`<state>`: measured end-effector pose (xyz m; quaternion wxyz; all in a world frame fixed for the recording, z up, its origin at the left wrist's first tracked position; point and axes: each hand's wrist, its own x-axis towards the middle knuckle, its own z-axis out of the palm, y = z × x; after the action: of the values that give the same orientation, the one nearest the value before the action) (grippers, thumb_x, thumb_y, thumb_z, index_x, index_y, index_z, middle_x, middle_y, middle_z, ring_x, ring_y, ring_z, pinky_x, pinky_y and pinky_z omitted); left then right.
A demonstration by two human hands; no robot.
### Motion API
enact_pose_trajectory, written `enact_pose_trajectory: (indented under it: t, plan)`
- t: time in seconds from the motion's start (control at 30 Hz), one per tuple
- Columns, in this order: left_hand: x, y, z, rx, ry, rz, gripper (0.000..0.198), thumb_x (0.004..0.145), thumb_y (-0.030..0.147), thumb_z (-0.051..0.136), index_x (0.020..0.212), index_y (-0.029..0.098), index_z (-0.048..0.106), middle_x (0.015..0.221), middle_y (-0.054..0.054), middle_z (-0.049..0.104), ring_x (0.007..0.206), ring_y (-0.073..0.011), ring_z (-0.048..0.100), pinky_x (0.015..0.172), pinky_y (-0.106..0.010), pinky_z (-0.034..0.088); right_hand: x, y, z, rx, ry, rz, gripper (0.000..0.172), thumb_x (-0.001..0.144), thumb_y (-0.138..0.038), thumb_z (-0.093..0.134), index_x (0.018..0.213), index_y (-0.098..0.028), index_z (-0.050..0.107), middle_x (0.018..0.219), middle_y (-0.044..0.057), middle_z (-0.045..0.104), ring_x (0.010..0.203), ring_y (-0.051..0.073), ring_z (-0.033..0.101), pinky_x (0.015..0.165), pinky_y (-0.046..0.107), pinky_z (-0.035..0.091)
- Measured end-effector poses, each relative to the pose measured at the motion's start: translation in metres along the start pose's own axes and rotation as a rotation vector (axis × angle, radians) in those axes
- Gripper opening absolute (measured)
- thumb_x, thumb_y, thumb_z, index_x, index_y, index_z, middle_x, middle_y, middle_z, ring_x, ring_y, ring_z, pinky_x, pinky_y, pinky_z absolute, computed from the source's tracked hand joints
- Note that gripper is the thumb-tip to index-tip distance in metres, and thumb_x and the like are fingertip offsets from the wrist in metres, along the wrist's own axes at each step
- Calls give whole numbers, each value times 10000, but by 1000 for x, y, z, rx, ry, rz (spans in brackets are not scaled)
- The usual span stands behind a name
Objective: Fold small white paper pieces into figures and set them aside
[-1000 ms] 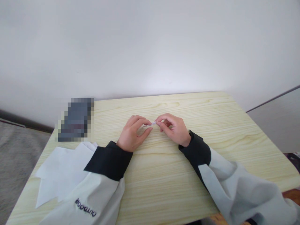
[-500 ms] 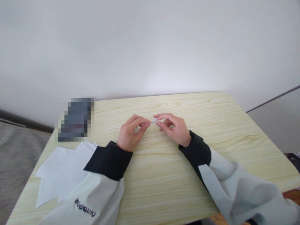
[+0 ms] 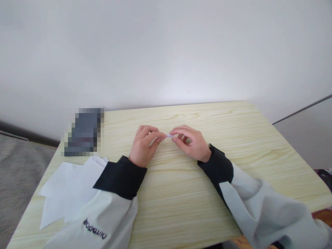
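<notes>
A small, narrow piece of folded white paper (image 3: 169,136) is held just above the middle of the table, between the fingertips of both hands. My left hand (image 3: 147,143) pinches its left end between thumb and fingers, which hide most of that end. At the right end, my right hand (image 3: 191,141) has its thumb and index finger closed about the paper, with the other fingers curled beneath. Only a short white stretch shows between the two hands.
Several white paper sheets (image 3: 70,186) lie overlapping at the table's left, partly under my left sleeve. Behind them sits a dark, pixelated flat object (image 3: 84,131). The pale wood-grain table (image 3: 168,207) meets a white wall (image 3: 166,52) at its far edge.
The paper's right end has tipped down, so it now lies nearly level. My right hand's fingertips have closed in slightly on it; my left hand has barely moved.
</notes>
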<state>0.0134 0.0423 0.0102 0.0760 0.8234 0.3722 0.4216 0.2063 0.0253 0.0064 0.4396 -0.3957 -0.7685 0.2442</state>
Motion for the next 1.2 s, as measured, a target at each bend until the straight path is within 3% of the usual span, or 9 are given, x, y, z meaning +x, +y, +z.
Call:
enact_pose_trajectory:
  t: [0.33, 0.73, 1.0, 1.2]
  plan:
    - [-3, -4, 3, 147, -45, 66, 104, 837, 220, 574, 848, 198, 675, 792, -52, 612, 817, -196, 489, 745, -354, 435, 1, 1, 1, 21, -3, 5, 162, 828, -208, 544, 966, -199, 629, 988, 50, 633, 609, 71, 561, 522, 202, 505]
    - [-2, 1, 2, 48, -70, 56, 141, 867, 162, 503, 898, 170, 641, 814, -52, 553, 816, -180, 487, 751, -330, 439, 0, 5, 3, 3, 33, 40, 89, 831, -241, 555, 887, -198, 609, 933, 32, 651, 617, 79, 582, 512, 191, 489]
    - [-3, -2, 3, 80, -91, 29, 98, 815, 265, 601, 851, 183, 643, 805, -48, 589, 819, -191, 506, 754, -344, 453, 0, 4, 2, -37, 16, 10, 83, 857, -253, 526, 853, -199, 589, 830, 19, 633, 616, 88, 570, 550, 206, 486]
    - [-1, 3, 2, -46, -68, -55, 77, 817, 242, 596, 795, 189, 647, 747, -31, 609, 764, -171, 527, 723, -327, 458, -1, 2, 2, -49, 90, -44, 85, 860, -249, 531, 908, -214, 592, 1029, 48, 643, 640, 85, 581, 540, 212, 505]
